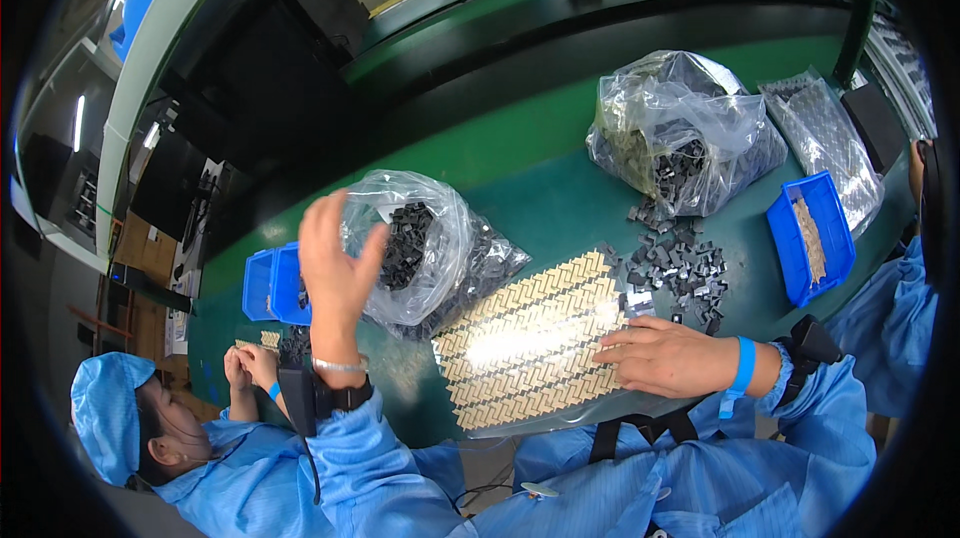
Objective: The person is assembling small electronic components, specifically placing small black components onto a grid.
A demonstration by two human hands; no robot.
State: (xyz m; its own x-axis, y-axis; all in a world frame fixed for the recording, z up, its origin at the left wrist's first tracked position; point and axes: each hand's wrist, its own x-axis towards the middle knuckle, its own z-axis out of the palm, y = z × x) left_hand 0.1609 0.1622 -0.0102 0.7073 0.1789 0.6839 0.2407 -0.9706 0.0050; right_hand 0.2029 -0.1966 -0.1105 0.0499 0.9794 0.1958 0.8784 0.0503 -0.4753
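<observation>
A long green table [520, 153] runs across the room, and its top is shiny. Behind it sits a dark belt [600, 38] with a green rail [150, 48] curving along the left side. Far to the left there is a dim floor with brown boxes [150, 248], and a bright white light [79, 123] glows there.

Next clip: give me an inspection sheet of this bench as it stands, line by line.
Surface: green bench, with a dark belt behind it.
Job's things: tray of tan pieces in a herringbone pattern; open clear bag of small black parts.
Clutter: loose black parts; second bag; blue bins and.
Hands: left hand raised open by the bag; right hand flat on the tray edge.
Cables: a dark cable down the left sleeve.
Surroundings: a co-worker in blue at lower left.
</observation>
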